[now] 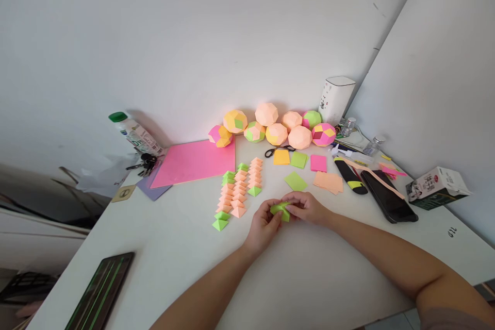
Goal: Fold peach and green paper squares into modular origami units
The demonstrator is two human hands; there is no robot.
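A small piece of folded green paper [285, 214] is pinched between both hands above the white table. My left hand [263, 226] grips its left side with thumb and fingers. On the other side, my right hand [307, 207] is closed on the paper's right edge. Left of the hands stand rows of folded peach paper units [238, 201], with some green units [220, 223] at the row ends. A flat green square sheet [296, 181] lies just beyond my right hand, beside several peach sheets [328, 182].
Several faceted paper balls [299, 136] line the wall. Scissors [270, 152], yellow [281, 157] and pink squares [318, 163] lie before them. At right are a cutter [350, 175], a phone [386, 196] and a carton [436, 188]; at left, pink sheets [197, 162], a bottle [137, 134] and a tablet [100, 291].
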